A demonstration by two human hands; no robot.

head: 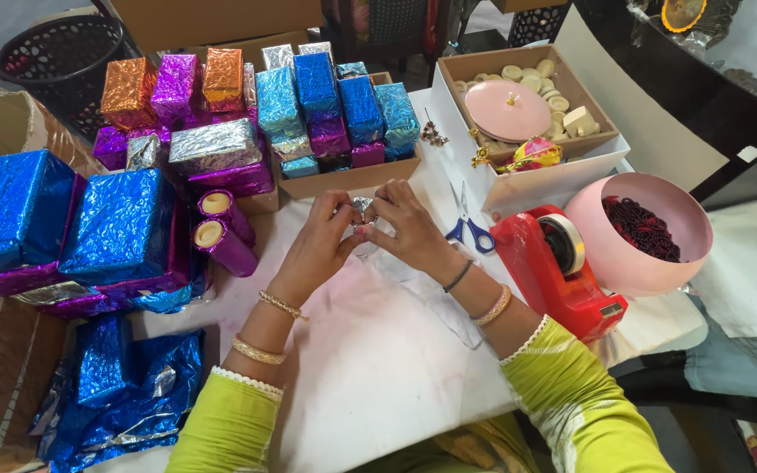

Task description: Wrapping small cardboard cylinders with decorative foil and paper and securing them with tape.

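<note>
Both hands met over the middle of the white table (378,368). The left hand (319,245) and the right hand (406,229) held together one small silver-wrapped item (362,208), and the fingertips of both were closed on it from the two sides. The item was right between the fingertips, a little above the table surface, and most of it was hidden by the fingers, so its exact shape could not be told. Under the hands lay a sheet of thin clear wrap (413,285), partly crumpled.

Just beyond the fingertips stood a cardboard box (352,180) filled with small blue and purple foil packets. To the right of the right fingers, near them, lay blue-handled scissors (466,223), and further right stood a red tape dispenser (558,267). Beside the dispenser was a pink bowl (633,263) with dark red beads inside. Beyond the scissors there was a white box (527,180) that held a pink round lid and pale round pieces.

To the left of the left fingers lay two purple foil rolls (221,232) with pale ends. Further left were large blue foil parcels (63,228), stacked on each other, well apart from the hands. Beyond them stood orange, purple and silver wrapped packets (177,92).
</note>
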